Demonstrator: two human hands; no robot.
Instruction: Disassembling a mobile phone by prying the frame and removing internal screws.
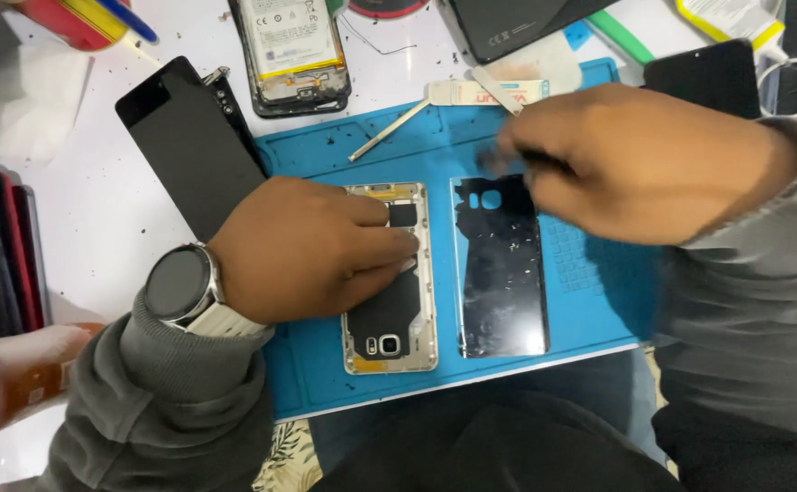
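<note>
The left hand (312,246) presses flat on the opened phone (391,310), hiding half. The blurred right hand (635,159) hovers above the back cover (503,273); its grip is unclear.

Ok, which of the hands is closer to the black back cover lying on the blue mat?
Right. The right hand hovers blurred over the top edge of the black back cover. The left hand rests on the opened phone beside it, apart from the cover.

right hand (640,164) blurred, opened phone (391,278) half covered
</note>
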